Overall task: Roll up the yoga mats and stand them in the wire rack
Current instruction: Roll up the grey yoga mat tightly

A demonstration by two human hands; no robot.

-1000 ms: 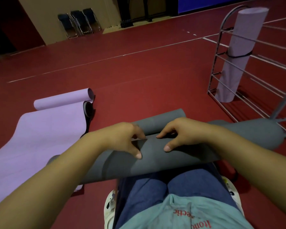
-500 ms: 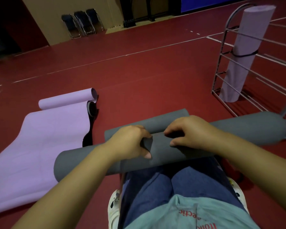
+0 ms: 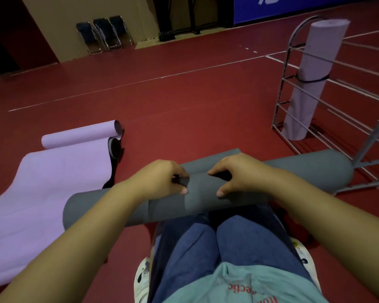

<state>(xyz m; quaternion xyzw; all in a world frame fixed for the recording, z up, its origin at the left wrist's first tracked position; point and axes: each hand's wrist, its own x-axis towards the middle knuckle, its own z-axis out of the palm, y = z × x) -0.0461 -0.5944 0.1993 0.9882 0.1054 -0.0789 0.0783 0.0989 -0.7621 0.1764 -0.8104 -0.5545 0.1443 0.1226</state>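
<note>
The rolled grey mat (image 3: 206,193), lying across the knees left of the wire rack (image 3: 337,119), is being gripped by the left hand (image 3: 162,180) and right hand (image 3: 239,173), fingers curled round it.

- One head-worn wide-angle view, looking forward and down, close over the knees and grey mat (image 3: 206,200)
- Farther off: wire rack (image 3: 293,62) at right

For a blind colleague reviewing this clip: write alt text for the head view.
Both hands, left and right, grip a grey mat being rolled across the person's knees. A purple mat lies half unrolled on the red floor, another stands in the wire rack.
</note>
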